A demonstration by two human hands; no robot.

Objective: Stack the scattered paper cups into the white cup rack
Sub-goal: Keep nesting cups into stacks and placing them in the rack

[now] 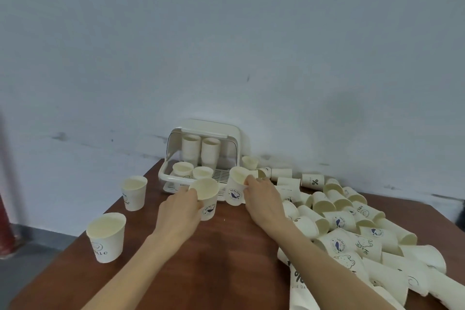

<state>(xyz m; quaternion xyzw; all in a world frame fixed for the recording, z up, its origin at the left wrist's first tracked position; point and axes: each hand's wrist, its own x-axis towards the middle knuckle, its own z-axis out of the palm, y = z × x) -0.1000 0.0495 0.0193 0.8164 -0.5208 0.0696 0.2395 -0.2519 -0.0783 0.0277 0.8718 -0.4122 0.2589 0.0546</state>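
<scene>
The white cup rack point(236, 138) stands open against the wall, with two tall cup stacks at its back and two short stacks point(182, 168) at its front. My left hand point(181, 209) grips an upright whale-print cup point(206, 197) just in front of the rack. My right hand point(261, 192) pinches the rim of a second whale-print cup point(236, 187) beside it. Several loose cups point(352, 231) lie in a heap on the right of the table.
Two upright cups stand on the left of the brown table point(226, 259): one point(134, 192) farther back, one point(107, 236) nearer with "HELLO" on it. The table's left edge drops to a grey floor. A red post point(5, 229) stands at far left.
</scene>
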